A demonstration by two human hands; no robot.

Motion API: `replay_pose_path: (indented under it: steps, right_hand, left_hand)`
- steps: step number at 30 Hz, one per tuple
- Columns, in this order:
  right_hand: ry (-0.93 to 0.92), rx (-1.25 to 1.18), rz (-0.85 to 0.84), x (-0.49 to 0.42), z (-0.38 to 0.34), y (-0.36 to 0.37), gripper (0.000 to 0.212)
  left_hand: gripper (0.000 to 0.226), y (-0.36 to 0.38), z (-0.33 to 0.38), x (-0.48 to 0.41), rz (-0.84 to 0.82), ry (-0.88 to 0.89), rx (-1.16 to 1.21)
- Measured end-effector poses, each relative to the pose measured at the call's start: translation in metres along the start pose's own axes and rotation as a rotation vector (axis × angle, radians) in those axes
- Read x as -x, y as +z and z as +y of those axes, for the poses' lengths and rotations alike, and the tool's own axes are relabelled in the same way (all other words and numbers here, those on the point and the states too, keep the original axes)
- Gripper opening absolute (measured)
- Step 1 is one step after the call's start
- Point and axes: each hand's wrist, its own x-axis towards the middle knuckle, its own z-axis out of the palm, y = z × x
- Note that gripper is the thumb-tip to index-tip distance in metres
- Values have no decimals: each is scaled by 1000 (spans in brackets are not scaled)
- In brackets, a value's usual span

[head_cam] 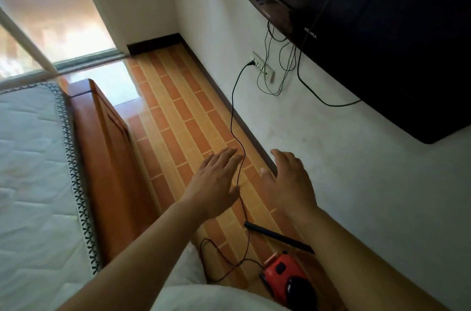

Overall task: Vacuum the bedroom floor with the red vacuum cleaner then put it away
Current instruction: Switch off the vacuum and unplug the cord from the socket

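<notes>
The red vacuum cleaner (281,276) sits on the tiled floor near the bottom of the view, partly hidden behind my right forearm. Its black nozzle (277,235) lies on the floor just beyond it. A black power cord (233,117) runs from the vacuum up to the wall socket strip (262,66), where it is plugged in. My left hand (216,180) and my right hand (288,180) are both stretched out in the air above the floor, fingers straight and spread, holding nothing. The cord passes between them.
A bed with a white mattress (30,170) and a wooden frame (107,147) fills the left side. A flat television (369,17) hangs on the white wall at the right, thin cables dangling below it. A glass sliding door (51,17) closes the far end of the narrow floor strip.
</notes>
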Motion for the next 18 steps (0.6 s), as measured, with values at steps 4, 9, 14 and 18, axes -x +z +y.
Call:
replay_pose_path:
  steps: [4,9,14,18]
  right_hand:
    - [18,18,29,-56,-48,15,52]
    - [89,4,14,-127,-122,30,51]
    - [173,-38,52,-182,-177,32,54]
    - [240,-61,66,-205,-200,32,53]
  left_hand:
    - [78,-26,-64,-38,29,9,33]
    - [75,-73,-159,-81,17,24,81]
    - [70,-111,-231,-124,-45,63,104]
    - [71,-128,-254,-153,-84,67,145]
